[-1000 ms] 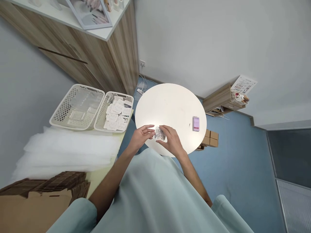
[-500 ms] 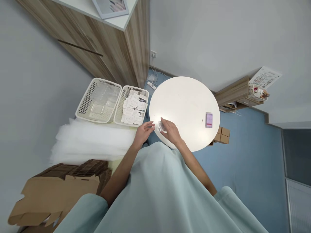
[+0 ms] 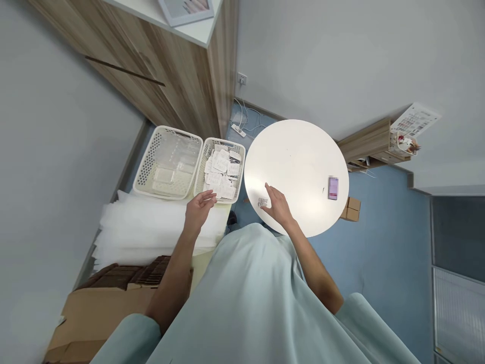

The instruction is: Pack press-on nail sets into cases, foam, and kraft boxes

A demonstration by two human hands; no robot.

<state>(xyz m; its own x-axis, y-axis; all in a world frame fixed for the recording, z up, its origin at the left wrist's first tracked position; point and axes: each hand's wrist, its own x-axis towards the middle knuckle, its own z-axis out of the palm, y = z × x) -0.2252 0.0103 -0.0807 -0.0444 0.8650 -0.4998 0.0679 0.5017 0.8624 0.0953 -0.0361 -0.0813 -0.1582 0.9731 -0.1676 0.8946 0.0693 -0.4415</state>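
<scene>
Hand, left (image 3: 197, 210): now shifted leftward, away from the table, to the lower edge of the smaller basket (image 3: 208, 147) of white cards (image 3: 221, 163), centre-left of the frame; fingers and thumb parted, nothing visible between them. Hand, right (image 3: 279, 206): spread, pinching nothing, thumb at the edge of the clear piece (image 3: 262, 201); contact cannot be told. Clear piece: lying on the round table (image 3: 303, 151), near its lower-left rim, attended now by the right hand alone. Purple box (image 3: 333, 188): one, table's right side.
</scene>
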